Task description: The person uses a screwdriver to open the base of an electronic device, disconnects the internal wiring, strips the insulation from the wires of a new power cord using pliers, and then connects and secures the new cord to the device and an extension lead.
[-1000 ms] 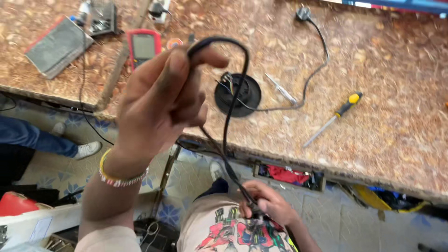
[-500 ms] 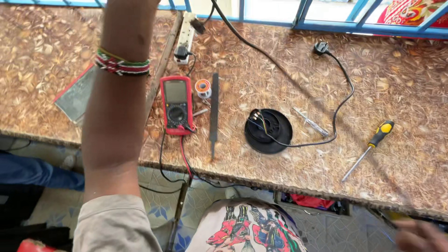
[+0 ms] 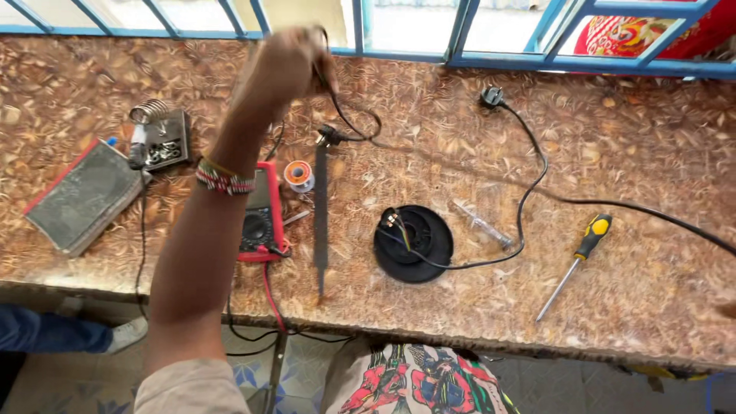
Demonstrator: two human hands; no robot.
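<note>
My left hand (image 3: 285,63) reaches over the far side of the brown speckled worktop (image 3: 629,153), fingers closed on a thin black cable (image 3: 346,123). That cable loops below the hand and trails right across the top to the frame's edge. A beaded bracelet (image 3: 224,177) circles the wrist. Under the forearm lie a red multimeter (image 3: 262,222), a small solder spool (image 3: 299,175) and a long dark flat blade (image 3: 320,222). A black round disc (image 3: 414,244) with wires sits mid-table, joined to a second black cord with a plug (image 3: 491,96). My right hand is out of view.
A yellow-and-black screwdriver (image 3: 581,257) and a clear pen-like tester (image 3: 481,224) lie right of the disc. A soldering stand (image 3: 157,134) and a grey pad with a red edge (image 3: 80,195) are at the left. A blue window frame (image 3: 460,31) borders the back. Someone's shoe (image 3: 126,333) shows below.
My left hand has gone from close to the camera to far across the worktop, still holding the black cable. My right hand, seen low in the frame earlier, has left the view.
</note>
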